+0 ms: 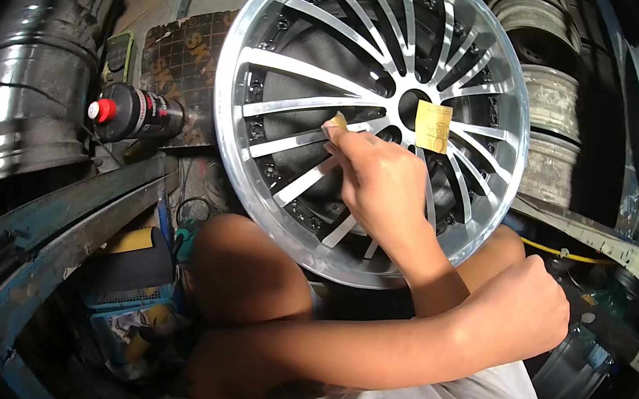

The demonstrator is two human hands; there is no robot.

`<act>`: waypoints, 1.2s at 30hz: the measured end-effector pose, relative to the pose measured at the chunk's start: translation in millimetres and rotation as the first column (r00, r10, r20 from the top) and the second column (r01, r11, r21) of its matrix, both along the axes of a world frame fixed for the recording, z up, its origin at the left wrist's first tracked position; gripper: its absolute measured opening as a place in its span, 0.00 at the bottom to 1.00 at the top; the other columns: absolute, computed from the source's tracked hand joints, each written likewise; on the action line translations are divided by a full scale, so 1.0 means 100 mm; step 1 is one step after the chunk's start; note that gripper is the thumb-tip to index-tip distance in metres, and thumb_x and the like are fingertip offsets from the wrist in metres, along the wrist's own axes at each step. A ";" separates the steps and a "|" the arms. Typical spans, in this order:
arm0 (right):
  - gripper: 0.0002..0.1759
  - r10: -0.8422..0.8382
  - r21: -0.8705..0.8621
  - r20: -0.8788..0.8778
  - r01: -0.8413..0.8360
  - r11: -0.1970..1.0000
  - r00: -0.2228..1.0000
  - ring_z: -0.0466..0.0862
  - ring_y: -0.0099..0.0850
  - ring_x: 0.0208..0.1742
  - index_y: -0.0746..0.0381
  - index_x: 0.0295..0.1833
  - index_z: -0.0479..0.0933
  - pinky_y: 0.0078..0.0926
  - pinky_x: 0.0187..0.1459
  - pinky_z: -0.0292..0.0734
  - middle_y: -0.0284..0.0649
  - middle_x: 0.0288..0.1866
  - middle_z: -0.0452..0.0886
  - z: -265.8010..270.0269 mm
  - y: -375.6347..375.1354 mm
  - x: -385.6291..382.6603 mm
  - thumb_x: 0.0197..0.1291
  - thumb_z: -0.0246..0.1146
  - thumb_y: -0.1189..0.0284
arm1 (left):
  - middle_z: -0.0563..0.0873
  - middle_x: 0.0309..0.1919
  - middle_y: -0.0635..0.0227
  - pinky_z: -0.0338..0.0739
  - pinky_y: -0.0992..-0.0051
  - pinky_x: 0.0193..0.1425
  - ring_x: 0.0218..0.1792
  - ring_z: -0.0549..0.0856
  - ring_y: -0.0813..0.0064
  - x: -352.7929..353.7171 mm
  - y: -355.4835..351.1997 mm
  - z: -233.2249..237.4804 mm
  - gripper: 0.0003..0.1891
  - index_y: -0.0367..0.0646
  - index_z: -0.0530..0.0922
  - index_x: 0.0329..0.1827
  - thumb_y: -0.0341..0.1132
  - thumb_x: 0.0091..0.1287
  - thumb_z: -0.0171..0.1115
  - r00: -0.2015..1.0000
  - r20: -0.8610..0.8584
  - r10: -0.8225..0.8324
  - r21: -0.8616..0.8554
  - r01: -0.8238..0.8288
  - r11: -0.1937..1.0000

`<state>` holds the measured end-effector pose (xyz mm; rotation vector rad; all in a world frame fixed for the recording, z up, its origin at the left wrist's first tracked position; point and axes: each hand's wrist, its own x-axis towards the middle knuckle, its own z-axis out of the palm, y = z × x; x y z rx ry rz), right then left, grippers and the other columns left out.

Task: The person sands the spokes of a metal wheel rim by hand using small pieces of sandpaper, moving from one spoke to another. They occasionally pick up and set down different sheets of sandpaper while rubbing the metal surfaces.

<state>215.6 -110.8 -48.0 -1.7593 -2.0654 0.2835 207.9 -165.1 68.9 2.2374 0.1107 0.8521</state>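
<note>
A multi-spoke alloy wheel rim with bright spokes and a dark inside stands tilted before my knees. My right hand pinches a small folded piece of yellow sandpaper against a spoke left of the hub. Beside the centre hole, a square of yellow sandpaper with print on its back lies over the hub. Crossing in front of my right forearm, my left arm ends at the lower right, where my left hand is a closed fist. Its fingers face away, so anything inside is hidden.
A black bottle with a red cap lies on a printed board at left, near a phone. Stacked wheel rims stand at right, and shiny rims at far left. A blue basket sits below.
</note>
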 end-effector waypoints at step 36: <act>0.19 0.011 -0.124 0.177 0.011 0.992 0.984 0.89 0.43 0.27 0.56 0.55 0.86 0.42 0.28 0.83 0.42 0.31 0.87 0.00 -0.16 -0.02 0.57 0.66 0.78 | 0.87 0.26 0.76 0.72 0.69 0.36 0.30 0.87 0.74 -0.04 0.00 0.08 0.06 0.48 0.87 0.29 0.37 0.62 0.68 0.998 -0.017 -0.055 -0.072 0.054 0.996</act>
